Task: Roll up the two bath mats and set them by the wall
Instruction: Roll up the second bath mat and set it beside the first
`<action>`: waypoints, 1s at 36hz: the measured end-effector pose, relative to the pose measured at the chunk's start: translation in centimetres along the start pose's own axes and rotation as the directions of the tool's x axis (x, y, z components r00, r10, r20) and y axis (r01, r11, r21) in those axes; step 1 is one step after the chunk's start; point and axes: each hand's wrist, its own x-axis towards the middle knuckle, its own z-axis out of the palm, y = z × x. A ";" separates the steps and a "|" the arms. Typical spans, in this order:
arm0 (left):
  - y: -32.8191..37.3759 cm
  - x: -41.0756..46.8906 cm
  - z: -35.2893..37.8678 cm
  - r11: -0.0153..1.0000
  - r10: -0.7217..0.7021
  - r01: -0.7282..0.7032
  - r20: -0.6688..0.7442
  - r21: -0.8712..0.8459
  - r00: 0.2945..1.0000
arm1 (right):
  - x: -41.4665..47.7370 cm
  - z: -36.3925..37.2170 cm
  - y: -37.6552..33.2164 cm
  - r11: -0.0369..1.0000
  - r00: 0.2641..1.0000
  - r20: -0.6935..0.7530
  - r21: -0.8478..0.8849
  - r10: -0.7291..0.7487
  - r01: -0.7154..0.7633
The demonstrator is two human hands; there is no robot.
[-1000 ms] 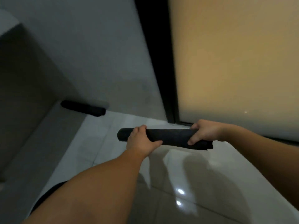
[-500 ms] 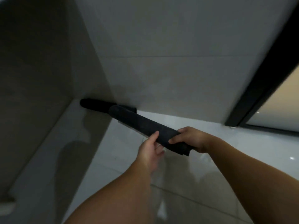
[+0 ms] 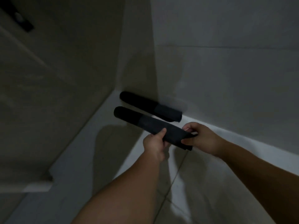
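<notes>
A dark rolled bath mat [image 3: 150, 106] lies on the floor right against the foot of the grey wall [image 3: 226, 78], near the corner. A second dark rolled mat [image 3: 145, 122] runs parallel just in front of it, its far end low by the corner. My left hand [image 3: 154, 143] grips this second roll near its close end from the left. My right hand [image 3: 199, 137] pinches the close end, where a loose flap sticks out. Whether the far end touches the floor is unclear in the dim light.
Pale glossy floor tiles [image 3: 186, 191] spread below my arms. A darker side wall [image 3: 56, 78] meets the grey wall at the corner. A low ledge or step [image 3: 37, 186] juts out at lower left. A black fitting [image 3: 17, 18] is mounted at upper left.
The roll in my hands has come down and forward toward the corner, now lying alongside the first mat. My view swung left, so the lit door is out of frame.
</notes>
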 end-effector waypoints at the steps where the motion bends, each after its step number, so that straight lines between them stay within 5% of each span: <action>1: 0.3 0.6 0.1 1.000 0.003 -0.004 -0.027 -0.017 1.000 | 0.6 0.1 0.2 0.999 0.999 0.015 -0.029 -0.043 0.043; 5: 0.4 3.3 -0.2 0.999 0.031 -0.035 -0.128 -0.027 0.991 | 3.1 1.1 1.1 0.941 0.973 0.063 -0.249 -0.221 0.230; 9: 0.5 7.0 -1.3 0.998 0.064 -0.068 -0.225 -0.010 0.972 | 5.8 2.9 2.1 0.890 0.978 -0.027 -0.422 -0.205 0.174; 18: 2.0 12.7 -1.4 0.996 0.049 -0.035 -0.166 0.085 0.985 | 10.8 4.4 4.0 0.848 0.948 -0.019 -0.453 -0.316 0.274; 29: 1.4 15.9 -1.3 0.971 0.122 -0.081 -0.175 0.226 0.977 | 11.5 4.4 3.3 0.821 0.973 -0.076 -0.554 -0.217 0.139; 36: 1.6 15.3 -0.3 0.994 0.103 -0.096 -0.135 0.055 0.986 | 10.9 2.9 2.9 0.793 0.955 -0.045 -0.570 -0.293 0.216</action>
